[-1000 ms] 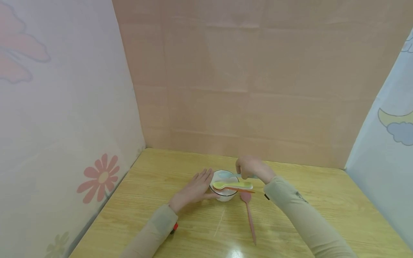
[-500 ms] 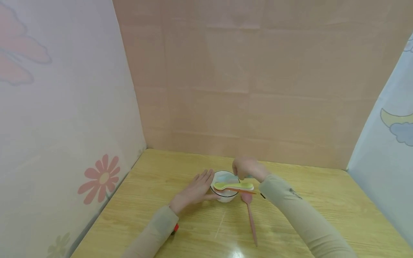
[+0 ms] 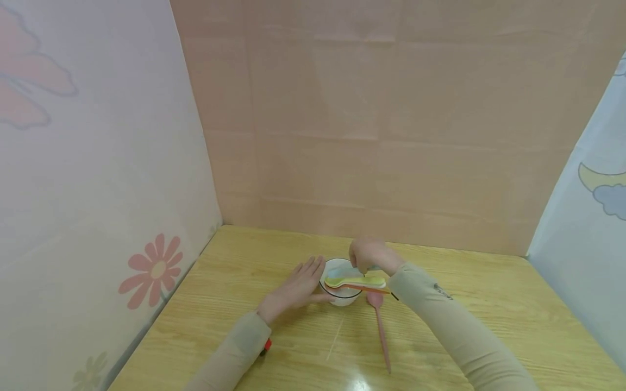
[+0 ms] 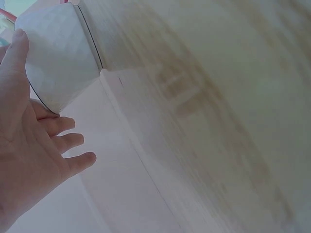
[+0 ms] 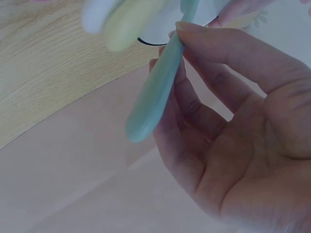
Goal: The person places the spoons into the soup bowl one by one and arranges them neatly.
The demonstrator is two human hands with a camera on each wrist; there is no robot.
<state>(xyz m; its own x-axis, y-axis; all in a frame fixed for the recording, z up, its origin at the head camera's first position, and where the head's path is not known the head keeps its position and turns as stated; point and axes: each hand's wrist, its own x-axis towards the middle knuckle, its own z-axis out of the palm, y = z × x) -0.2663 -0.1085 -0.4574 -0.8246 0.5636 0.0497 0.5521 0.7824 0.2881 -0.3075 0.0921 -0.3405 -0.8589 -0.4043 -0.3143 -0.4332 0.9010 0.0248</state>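
Note:
A white bowl with a dark rim (image 3: 342,300) stands on the wooden table. My left hand (image 3: 299,285) rests against its left side, thumb in front and straight fingers behind; the left wrist view shows the thumb touching the bowl's wall (image 4: 60,53). Between thumb and fingertips, my right hand (image 3: 373,255) pinches the handle of a light blue spoon (image 5: 154,92), whose head (image 3: 337,272) is over or in the bowl; its contact there is unclear. A yellow spoon (image 3: 348,282), a white one partly hidden under it, and an orange utensil (image 3: 376,290) lie across the bowl, handles pointing right.
A pink spoon (image 3: 383,336) lies on the table (image 3: 464,304) just right of the bowl. A tan backdrop (image 3: 371,136) rises behind the table, with patterned panels at both sides. A small red item (image 3: 267,344) shows beside the left sleeve.
My right hand has moved a little left, carrying the light blue spoon further over the bowl. The left hand, the bowl and the other spoons stay about where they were.

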